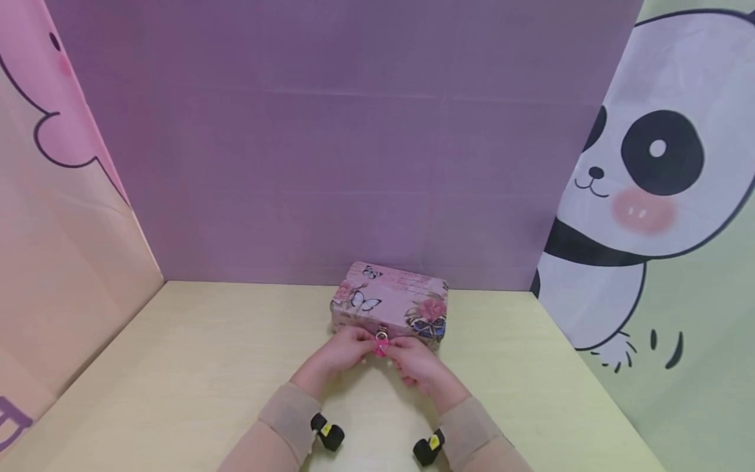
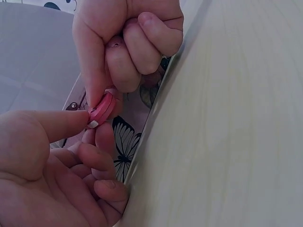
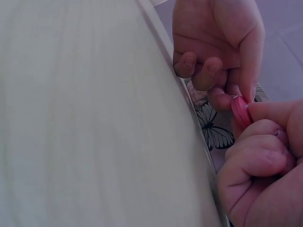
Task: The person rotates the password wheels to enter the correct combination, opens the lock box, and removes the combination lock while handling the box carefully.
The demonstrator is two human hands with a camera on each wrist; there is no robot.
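A pink padlock (image 1: 381, 347) hangs by its metal shackle from the front clasp (image 1: 383, 329) of a pink box (image 1: 392, 295) printed with butterflies and flowers. My left hand (image 1: 344, 349) pinches the padlock from the left between thumb and fingers. From the opposite side my right hand (image 1: 417, 362) pinches it too, its other fingers curled in. Both wrist views show the padlock's body (image 2: 101, 111) edge-on between the two thumbs. The box's lid is closed, and the hands cover part of its front.
The box stands at the back of a pale wooden table (image 1: 224, 354), close to a purple backdrop (image 1: 330, 144). Side panels with cartoon animals, including a panda (image 1: 649, 216), flank the table. Black devices are strapped at both wrists.
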